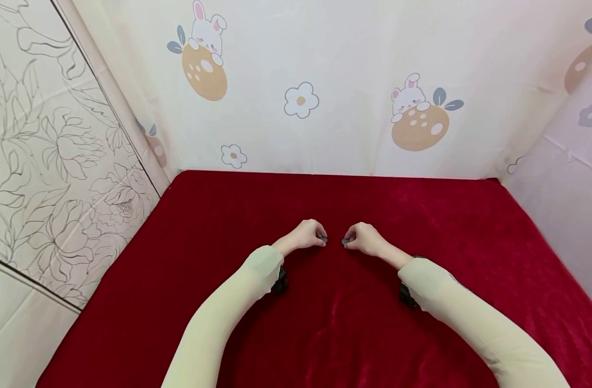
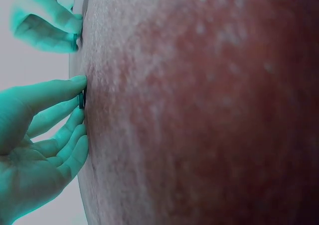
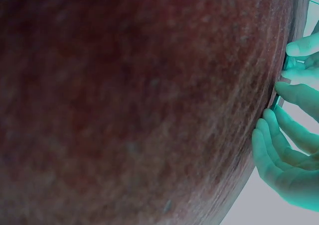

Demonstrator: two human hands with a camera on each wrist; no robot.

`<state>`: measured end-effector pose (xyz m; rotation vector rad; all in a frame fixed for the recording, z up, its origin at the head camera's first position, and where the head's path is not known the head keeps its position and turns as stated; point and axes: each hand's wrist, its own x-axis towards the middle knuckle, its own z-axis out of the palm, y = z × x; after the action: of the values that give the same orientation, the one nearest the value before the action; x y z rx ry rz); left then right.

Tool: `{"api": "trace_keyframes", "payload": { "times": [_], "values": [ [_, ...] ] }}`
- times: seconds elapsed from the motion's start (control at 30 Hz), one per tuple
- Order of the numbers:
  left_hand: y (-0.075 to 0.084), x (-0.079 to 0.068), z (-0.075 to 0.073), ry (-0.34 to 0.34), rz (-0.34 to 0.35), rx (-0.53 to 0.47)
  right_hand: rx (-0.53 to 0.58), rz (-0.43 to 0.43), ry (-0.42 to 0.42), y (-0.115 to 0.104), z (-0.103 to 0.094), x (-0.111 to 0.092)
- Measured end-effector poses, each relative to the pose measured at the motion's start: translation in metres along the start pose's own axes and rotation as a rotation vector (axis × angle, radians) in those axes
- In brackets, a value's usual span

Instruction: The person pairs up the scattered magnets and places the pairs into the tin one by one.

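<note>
My left hand (image 1: pixel 307 234) pinches a small, flat, dark grey-green piece (image 1: pixel 324 238) between thumb and fingers, just above or at the red cloth. Facing it across a narrow gap, my right hand (image 1: pixel 367 239) pinches a similar small flat piece (image 1: pixel 345 241) with a rounded edge. In the left wrist view the left piece (image 2: pixel 81 99) shows edge-on as a thin dark sliver at the cloth. The right wrist view shows the right piece (image 3: pixel 275 101) likewise thin between the fingertips. Fingers cover most of both pieces, so their exact kind cannot be told.
A red velvety cloth (image 1: pixel 335 323) covers the table. Behind it hangs a pale curtain (image 1: pixel 344 54) printed with rabbits and flowers. A white panel with line-drawn flowers (image 1: pixel 58 151) stands at the left. Dark wrist devices (image 1: pixel 280 281) sit under the sleeves.
</note>
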<state>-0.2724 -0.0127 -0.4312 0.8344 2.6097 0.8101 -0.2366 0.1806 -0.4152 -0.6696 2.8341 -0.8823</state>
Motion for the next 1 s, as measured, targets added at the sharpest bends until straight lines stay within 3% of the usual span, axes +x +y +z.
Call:
{"api": "trace_keyframes", "payload": {
  "times": [1.0],
  "values": [
    [0.014,0.008,0.011,-0.011,0.007,0.009,0.009,-0.005,-0.031,-0.011,0.006,0.007]
  ]
}}
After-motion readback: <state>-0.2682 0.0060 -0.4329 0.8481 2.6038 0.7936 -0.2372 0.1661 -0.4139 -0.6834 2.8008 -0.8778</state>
